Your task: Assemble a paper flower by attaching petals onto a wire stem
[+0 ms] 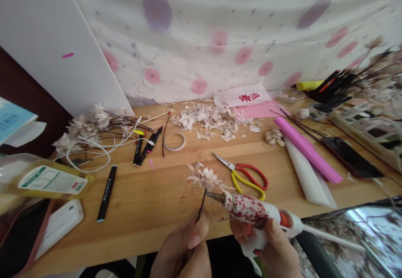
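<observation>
My left hand [185, 246] pinches the thin dark stem of a pale handmade flower [207, 176], whose layered petals fan out above my fingers. In my right hand [276, 244] is a white hot glue gun [251, 209] spattered with red, a long glue stick [333, 237] poking out of its back. The gun's metal nozzle points left and meets, or nearly meets, the stem just under the petals; exact contact I cannot tell. Behind the gun, scissors [248, 175] with one red and one yellow handle lie open on the wooden table [150, 211].
A heap of pale petal scraps [210, 119] lies at the back. Finished-looking flowers [91, 125], a white cable [108, 154], markers [107, 192] and a bottle [47, 177] occupy the left. Pink and white rolls [307, 150] and a phone [351, 156] are on the right.
</observation>
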The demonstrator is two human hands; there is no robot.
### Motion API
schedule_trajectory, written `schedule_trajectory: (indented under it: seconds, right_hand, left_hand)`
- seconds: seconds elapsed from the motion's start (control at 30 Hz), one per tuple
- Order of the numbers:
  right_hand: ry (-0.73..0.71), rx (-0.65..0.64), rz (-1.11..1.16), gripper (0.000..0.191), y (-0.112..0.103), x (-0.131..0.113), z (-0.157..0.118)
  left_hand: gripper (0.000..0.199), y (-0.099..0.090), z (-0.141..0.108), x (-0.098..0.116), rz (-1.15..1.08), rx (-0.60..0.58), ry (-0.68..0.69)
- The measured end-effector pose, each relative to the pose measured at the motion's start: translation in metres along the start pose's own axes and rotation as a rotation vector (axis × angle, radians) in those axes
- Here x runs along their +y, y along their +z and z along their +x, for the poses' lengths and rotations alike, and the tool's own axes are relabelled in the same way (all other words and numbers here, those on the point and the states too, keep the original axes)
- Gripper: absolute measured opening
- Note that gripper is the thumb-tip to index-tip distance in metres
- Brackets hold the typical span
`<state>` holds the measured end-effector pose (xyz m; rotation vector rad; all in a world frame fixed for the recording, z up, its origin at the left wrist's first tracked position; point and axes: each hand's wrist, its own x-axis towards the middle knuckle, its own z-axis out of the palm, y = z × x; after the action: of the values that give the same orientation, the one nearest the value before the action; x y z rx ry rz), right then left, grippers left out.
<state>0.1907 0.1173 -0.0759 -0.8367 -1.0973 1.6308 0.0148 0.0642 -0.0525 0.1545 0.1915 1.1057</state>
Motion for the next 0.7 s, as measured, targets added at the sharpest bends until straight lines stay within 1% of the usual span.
schedule_trajectory:
  seconds: [0.1,0.2,0.23,0.3,0.37,0.47,0.53,0.63,0.7]
  right_hand:
    - [0.132,-0.031,0.09,0.067,0.009,-0.01,0.007]
    - [0.219,-0.018,0.09,0.067,0.016,-0.019,0.006]
    - [0.235,-0.005,0.077,0.066,0.015,-0.022,0.006]
    - [0.23,0.063,-0.02,0.064,0.009,-0.028,0.007]
    - [0.171,0.198,-0.24,0.057,-0.008,-0.034,0.013]
    - [0.027,0.412,-0.695,0.045,-0.047,-0.041,0.033]
    - [0.01,0.483,-0.798,0.041,-0.076,-0.041,0.049]
    - [-0.018,0.568,-0.902,0.044,-0.111,-0.032,0.07]
    - [-0.034,0.62,-0.982,0.046,-0.123,-0.023,0.078]
  left_hand:
    - [0.027,-0.004,-0.004,0.004,0.166,0.076,-0.024]
    - [0.038,-0.005,-0.007,0.009,0.36,0.225,0.017]
    - [0.039,-0.004,-0.008,0.01,0.39,0.272,0.031]
    - [0.038,-0.001,-0.01,0.012,0.365,0.305,0.048]
    - [0.033,0.001,-0.011,0.015,0.271,0.288,0.054]
    - [0.023,0.002,-0.015,0.024,0.141,0.204,0.066]
    - [0.018,0.001,-0.02,0.033,0.116,0.184,0.083]
    - [0.02,-0.002,-0.028,0.043,0.149,0.293,0.157]
    - [0.021,-0.003,-0.029,0.045,0.188,0.359,0.218]
